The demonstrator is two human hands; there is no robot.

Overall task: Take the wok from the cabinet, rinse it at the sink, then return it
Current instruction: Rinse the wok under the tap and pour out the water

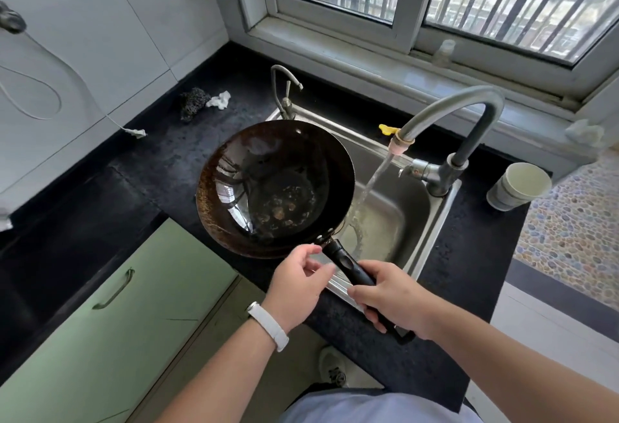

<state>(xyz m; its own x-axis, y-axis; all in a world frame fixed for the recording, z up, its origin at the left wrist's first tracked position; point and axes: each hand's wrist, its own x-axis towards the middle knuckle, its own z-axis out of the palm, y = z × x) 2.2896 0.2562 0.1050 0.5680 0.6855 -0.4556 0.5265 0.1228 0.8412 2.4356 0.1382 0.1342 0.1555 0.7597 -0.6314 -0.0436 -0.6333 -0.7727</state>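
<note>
A dark round wok with brown residue on its bottom hangs over the left part of the steel sink, tilted a little toward me. My right hand grips its black handle. My left hand, with a white band on the wrist, hovers beside the handle near the wok's rim, fingers loosely curled and holding nothing. Water streams from the grey faucet into the sink basin just to the right of the wok.
A black counter surrounds the sink. On it lie a dark scrubber and a white rag at the back left, and stacked paper cups on the right. A small second tap stands behind the wok. Green cabinet doors are below.
</note>
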